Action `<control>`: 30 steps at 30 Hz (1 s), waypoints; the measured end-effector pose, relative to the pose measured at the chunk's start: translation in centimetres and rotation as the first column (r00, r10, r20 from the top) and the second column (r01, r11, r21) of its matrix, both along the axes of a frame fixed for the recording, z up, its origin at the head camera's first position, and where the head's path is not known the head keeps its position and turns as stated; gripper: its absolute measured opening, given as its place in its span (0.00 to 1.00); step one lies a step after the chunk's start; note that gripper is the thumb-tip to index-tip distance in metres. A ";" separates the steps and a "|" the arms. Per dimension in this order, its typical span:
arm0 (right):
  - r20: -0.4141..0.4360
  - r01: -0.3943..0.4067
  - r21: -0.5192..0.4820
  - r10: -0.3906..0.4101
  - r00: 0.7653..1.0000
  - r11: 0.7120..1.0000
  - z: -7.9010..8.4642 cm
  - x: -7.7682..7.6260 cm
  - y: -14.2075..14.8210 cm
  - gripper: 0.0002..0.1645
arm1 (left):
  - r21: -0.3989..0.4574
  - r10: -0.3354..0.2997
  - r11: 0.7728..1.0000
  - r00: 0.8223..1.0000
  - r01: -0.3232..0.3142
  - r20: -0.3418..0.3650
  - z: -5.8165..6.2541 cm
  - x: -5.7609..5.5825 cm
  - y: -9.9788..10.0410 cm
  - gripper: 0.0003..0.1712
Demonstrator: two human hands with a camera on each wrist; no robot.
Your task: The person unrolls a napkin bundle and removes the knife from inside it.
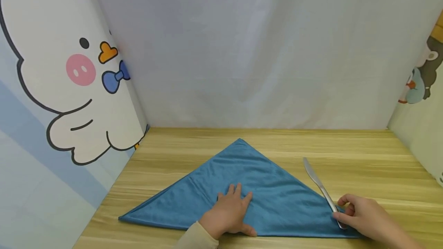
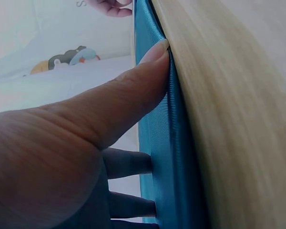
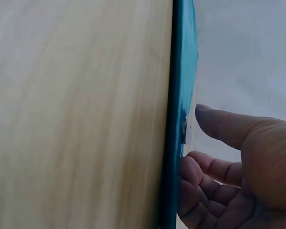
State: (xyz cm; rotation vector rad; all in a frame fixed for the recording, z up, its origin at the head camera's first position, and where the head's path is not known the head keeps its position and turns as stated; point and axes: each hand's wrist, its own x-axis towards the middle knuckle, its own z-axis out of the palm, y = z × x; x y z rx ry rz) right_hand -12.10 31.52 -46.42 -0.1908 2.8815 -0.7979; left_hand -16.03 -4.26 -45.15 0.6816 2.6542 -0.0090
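A shiny blue cloth [image 1: 270, 187], folded into a large triangle, lies flat with its point away from me. My left hand [image 1: 230, 208] rests on its middle near the front edge, fingers spread; in the left wrist view the thumb [image 2: 133, 86] lies on the folded edge. A silver table knife [image 1: 320, 185] lies slanted, its handle over the cloth's right corner and its blade on the wood beyond. Beside the handle is my right hand [image 1: 361, 214], fingers loosely curled, thumb overlapping the handle from above. The right wrist view shows a gap between thumb and fingertips, the knife's end [image 3: 184, 130] near them.
The table [image 1: 380, 156] has a wood-grain top. A pale curtain-like backdrop [image 1: 259, 49] rises along its far edge. On the left stands a panel with a cartoon bird [image 1: 52, 68], and on the right another printed panel [image 1: 422, 133].
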 end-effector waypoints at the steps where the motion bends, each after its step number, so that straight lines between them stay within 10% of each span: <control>1: -0.002 0.010 0.016 -0.010 1.000 1.000 0.0 -0.1 -0.1 0.24 | 0.000 0.000 1.000 1.000 0.000 -0.001 0.0 0.0 0.0 0.60; 30: 0.048 0.048 0.084 -0.052 0.997 0.995 -0.2 -0.8 -1.4 0.20 | 0.005 0.002 1.000 1.000 -0.002 -0.017 -0.1 0.1 0.0 0.61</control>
